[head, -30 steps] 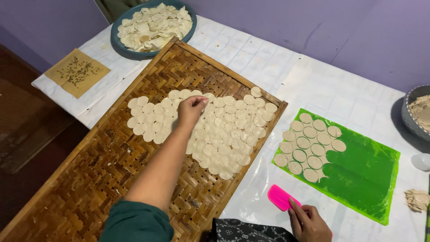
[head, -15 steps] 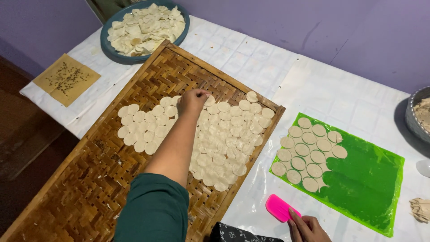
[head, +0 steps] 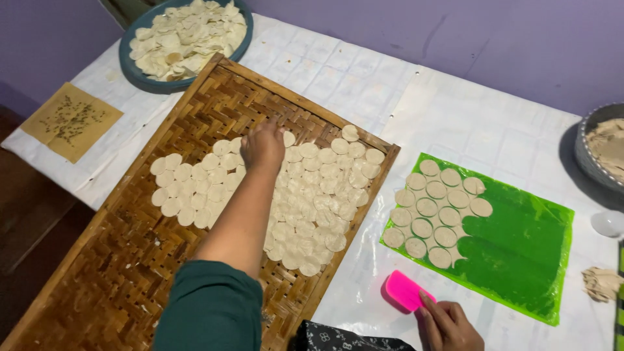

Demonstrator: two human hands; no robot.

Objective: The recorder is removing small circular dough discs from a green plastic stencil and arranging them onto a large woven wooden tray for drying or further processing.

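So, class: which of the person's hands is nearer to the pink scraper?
The right. The right hand has its fingertips on the pink scraper; the left hand is far off, over the woven tray.

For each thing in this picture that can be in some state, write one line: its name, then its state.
left hand: reaching out, resting on the dough discs
right hand: fingertips on the pink scraper
pink scraper: flat on the table
woven tray: partly covered with dough discs
green mat: flat, cut rounds at its left end
blue bowl: heaped with discs
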